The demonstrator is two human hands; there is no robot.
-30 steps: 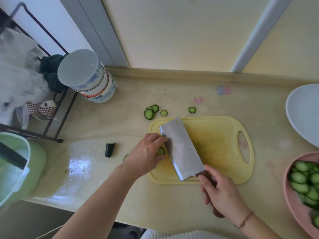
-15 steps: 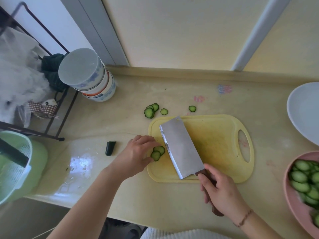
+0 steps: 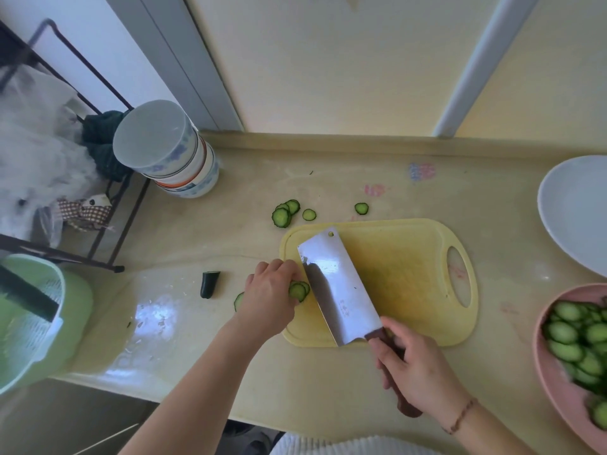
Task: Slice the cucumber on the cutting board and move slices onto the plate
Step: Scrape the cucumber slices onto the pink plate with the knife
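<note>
Cut-off cucumber end [image 3: 209, 284] off to the left of the cutting board [image 3: 407, 277], alone on the surface [image 3: 328, 382]. Left hand [image 3: 267, 298] at the board's left edge, fingers curled onto a small pile of slices [image 3: 298, 289]. Just right of that pile: cleaver [image 3: 338, 287], blade leaning, long axis slanting from far-left to near-right. Right hand [image 3: 415, 372] wrapped round the handle. Far right of the board, pink plate [image 3: 558, 382] loaded with slices — probably a rightward carry next.

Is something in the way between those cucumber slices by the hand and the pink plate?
Yes. The cleaver, held by the right hand, lies on the cutting board just right of the slices under the left hand, toward the pink plate.
</note>
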